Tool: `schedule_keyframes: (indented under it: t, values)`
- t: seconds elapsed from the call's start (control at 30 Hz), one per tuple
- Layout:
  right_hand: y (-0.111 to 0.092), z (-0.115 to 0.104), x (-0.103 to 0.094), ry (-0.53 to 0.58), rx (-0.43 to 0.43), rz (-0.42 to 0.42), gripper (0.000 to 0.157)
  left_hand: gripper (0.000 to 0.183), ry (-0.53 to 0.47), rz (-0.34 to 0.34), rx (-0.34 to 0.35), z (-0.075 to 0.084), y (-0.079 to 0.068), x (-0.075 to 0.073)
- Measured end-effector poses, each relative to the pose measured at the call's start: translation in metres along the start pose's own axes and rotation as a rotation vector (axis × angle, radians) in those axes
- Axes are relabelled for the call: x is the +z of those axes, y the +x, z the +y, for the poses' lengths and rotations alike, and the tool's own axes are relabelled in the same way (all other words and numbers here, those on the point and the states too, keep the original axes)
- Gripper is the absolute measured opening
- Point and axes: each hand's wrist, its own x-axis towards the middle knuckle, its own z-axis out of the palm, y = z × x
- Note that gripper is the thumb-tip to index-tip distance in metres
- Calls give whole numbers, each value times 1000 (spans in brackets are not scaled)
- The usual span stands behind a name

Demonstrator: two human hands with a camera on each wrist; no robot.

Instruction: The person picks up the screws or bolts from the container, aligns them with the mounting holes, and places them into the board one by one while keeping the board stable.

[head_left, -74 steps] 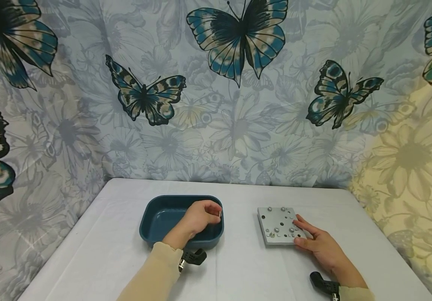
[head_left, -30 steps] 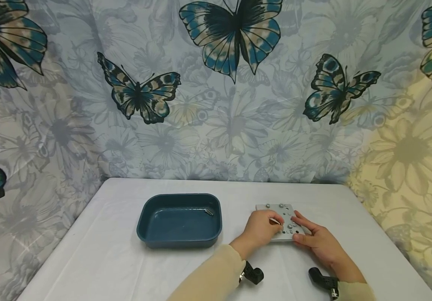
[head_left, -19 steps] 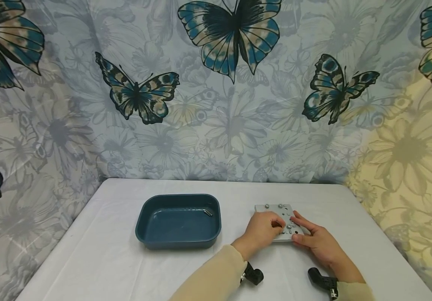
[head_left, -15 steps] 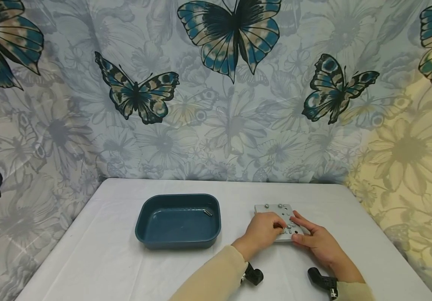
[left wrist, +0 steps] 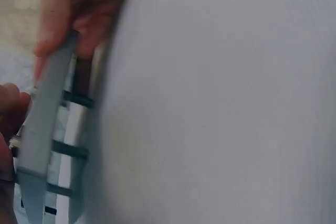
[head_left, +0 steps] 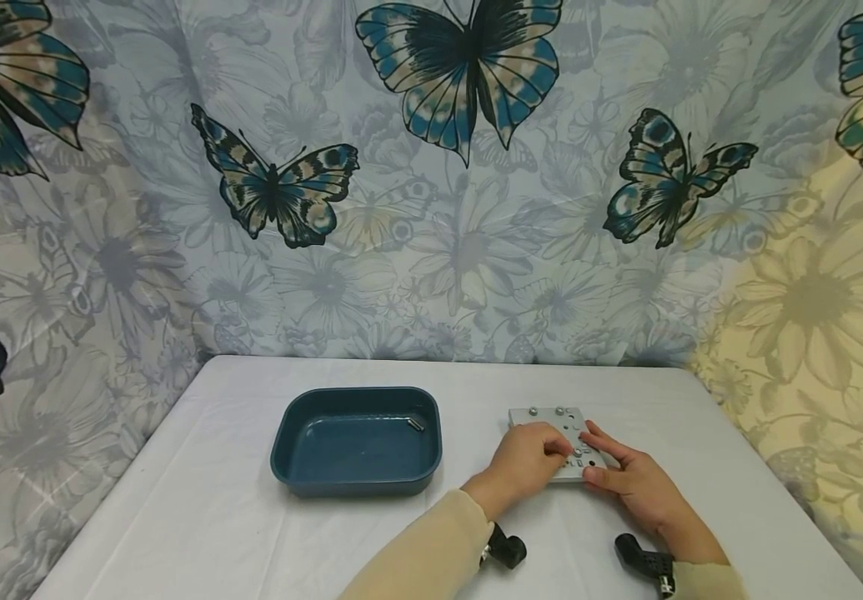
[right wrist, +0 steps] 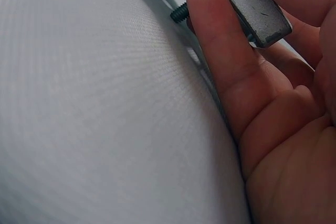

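Observation:
A square silver metal plate (head_left: 553,414) with holes and several screws lies on the right part of the table. Threaded screw shanks (left wrist: 71,149) poke out from its underside in the left wrist view, so it sits slightly raised. My left hand (head_left: 523,457) reaches over the plate's left front part, thumb and fingertips pinched together on a small screw that the hand mostly hides from the head view. My right hand (head_left: 644,492) grips the plate's right edge, with fingers beneath it and the thumb side above in the right wrist view. One screw shank (right wrist: 180,13) shows beside a right fingertip.
Left of the plate stands a dark blue rectangular tray (head_left: 356,487), with small metal screws (head_left: 416,424) at its right end. A white cloth covers the table (head_left: 198,517). A butterfly-printed curtain (head_left: 469,275) hangs behind.
My left hand has gone from the tray rightward to the plate with a small metal piece. Over the last second its fingertips have only shifted slightly. My right hand stays at the plate's edge.

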Motion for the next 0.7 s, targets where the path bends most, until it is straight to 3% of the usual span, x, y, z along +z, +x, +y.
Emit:
schedule_keyframes:
  t: [0.07, 0.17, 0.2, 0.27, 0.37, 0.5, 0.7]
  values:
    - [0, 0, 1, -15, 8, 5, 73, 13, -272, 66, -152, 3, -2, -3]
    - [0, 1, 2, -29, 14, 18, 75, 20, -674, 253, -327, 12, -8, -16]
    - [0, 1, 2, -27, 16, 18, 75, 23, -759, 300, -358, 15, -10, -23]
    - [0, 1, 2, -19, 9, 15, 75, 31, -841, 356, -379, 19, -17, -42]
    - [0, 1, 2, -17, -4, 7, 74, 43, -797, 328, -356, 16, -28, -74]
    - [0, 0, 1, -20, -8, 8, 75, 53, -570, 206, -334, 3, -41, -117]
    - [0, 0, 1, -32, -4, 6, 76, 58, -289, 64, -421, -38, -55, -163]
